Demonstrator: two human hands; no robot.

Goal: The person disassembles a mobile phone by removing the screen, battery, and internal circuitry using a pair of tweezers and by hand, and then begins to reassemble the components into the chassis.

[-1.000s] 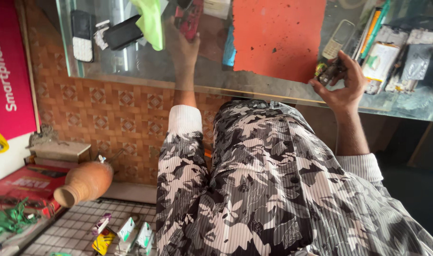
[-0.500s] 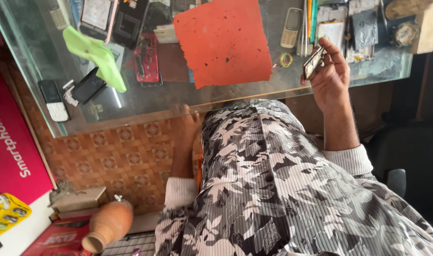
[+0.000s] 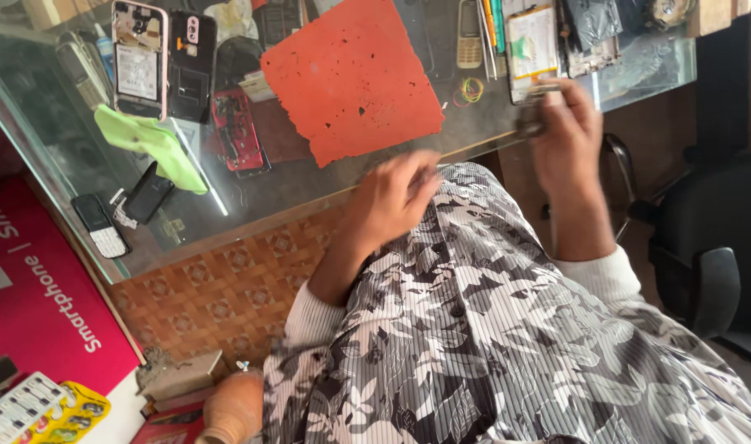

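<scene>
My left hand [image 3: 392, 201] has come up from under the counter to the glass edge at mid-frame, fingers curled; whether it grips anything I cannot tell through the blur. Right of it, my right hand [image 3: 564, 131] pinches the small phone part [image 3: 533, 123] just off the red mat [image 3: 351, 74]. I judge I'm inspecting it; next needs both hands steady.

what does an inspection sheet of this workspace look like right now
surface: glass counter, worn red mat on it
job's things: small phone part in right hand, blurred
clutter: opened phones, green cloth, keypad phone, rubber bands
hands: left hand at counter edge, hold unclear; right hand gripping the part
cables: nothing seen
surroundings: black chair, clay pot, pink sign
</scene>
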